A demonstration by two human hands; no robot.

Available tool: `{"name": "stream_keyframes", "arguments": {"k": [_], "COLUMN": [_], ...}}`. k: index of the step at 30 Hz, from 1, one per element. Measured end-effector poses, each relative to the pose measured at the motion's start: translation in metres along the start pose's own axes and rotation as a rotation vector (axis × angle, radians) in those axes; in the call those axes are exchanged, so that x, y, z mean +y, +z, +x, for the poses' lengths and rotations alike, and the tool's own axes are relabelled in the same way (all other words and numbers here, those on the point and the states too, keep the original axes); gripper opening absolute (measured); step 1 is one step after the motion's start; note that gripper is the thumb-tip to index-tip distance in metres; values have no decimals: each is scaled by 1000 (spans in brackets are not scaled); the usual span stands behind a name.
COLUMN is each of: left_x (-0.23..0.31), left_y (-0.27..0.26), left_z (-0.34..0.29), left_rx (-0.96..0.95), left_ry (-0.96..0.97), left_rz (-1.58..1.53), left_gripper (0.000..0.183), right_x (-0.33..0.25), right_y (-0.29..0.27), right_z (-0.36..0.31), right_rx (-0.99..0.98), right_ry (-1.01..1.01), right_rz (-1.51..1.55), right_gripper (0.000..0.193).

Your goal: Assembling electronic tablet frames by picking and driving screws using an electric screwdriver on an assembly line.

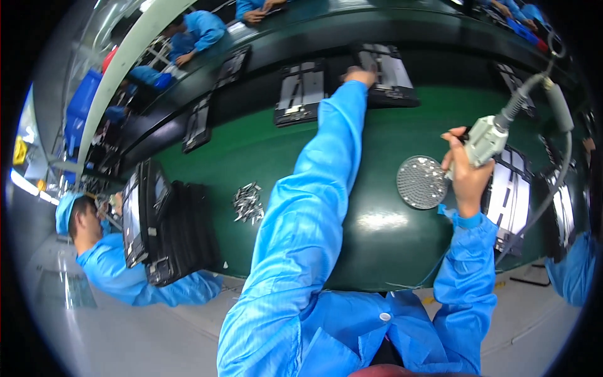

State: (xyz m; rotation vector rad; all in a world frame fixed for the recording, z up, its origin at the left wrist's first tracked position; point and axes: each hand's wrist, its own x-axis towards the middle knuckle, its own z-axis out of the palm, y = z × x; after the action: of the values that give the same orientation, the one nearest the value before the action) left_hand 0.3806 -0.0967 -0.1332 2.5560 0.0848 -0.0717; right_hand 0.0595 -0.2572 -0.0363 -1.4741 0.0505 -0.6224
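My left hand (pixel 360 76) is stretched far forward, at the left edge of a black flat device housing with silver panels (pixel 394 70). Its fingers are blurred and partly hidden, so their grip on the housing is unclear. In my right hand (pixel 468 179) is a pale electric screwdriver (pixel 486 142), its cable rising to the upper right. The tool's tip is hidden by the hand. Just left of that hand lies a round dimpled dish (pixel 414 183) with small light pieces scattered in it. A second open housing (pixel 300 91) rests left of my left hand.
A pile of small metal parts (pixel 249 203) lies left of my left forearm. Black housings (pixel 182 226) are stacked at the left, by a co-worker (pixel 119 257) in blue. Another panelled housing (pixel 510 195) sits beneath my right wrist's right side. A hanging cable (pixel 570 151) loops down there.
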Motion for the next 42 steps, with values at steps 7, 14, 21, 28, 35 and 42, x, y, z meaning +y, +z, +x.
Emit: {"name": "stream_keyframes", "arguments": {"k": [7, 14, 21, 28, 35, 42], "left_x": [-58, -131, -136, -172, -279, -292], "left_y": [-96, -127, -109, -123, -199, -200], "left_z": [-84, -348, -472, -474, -434, -435], "left_rx": [542, 116, 83, 560, 541, 439], "left_ry": [357, 61, -3, -13, 119, 281], "left_rz": [-682, -1169, -891, -77, 30, 102], "left_gripper": [73, 69, 68, 29, 18, 19], "right_x": [-11, -9, -7, 2, -2, 0], "right_y": [28, 31, 38, 30, 38, 40], "right_z": [8, 10, 0, 5, 1, -2], "right_rx": [-82, -69, -119, -140, -157, -176], "right_ry": [-129, -141, -161, -151, -165, -167], "right_rz": [28, -43, -19, 6, 14, 40], "right_gripper": [12, 15, 18, 16, 17, 17]}}
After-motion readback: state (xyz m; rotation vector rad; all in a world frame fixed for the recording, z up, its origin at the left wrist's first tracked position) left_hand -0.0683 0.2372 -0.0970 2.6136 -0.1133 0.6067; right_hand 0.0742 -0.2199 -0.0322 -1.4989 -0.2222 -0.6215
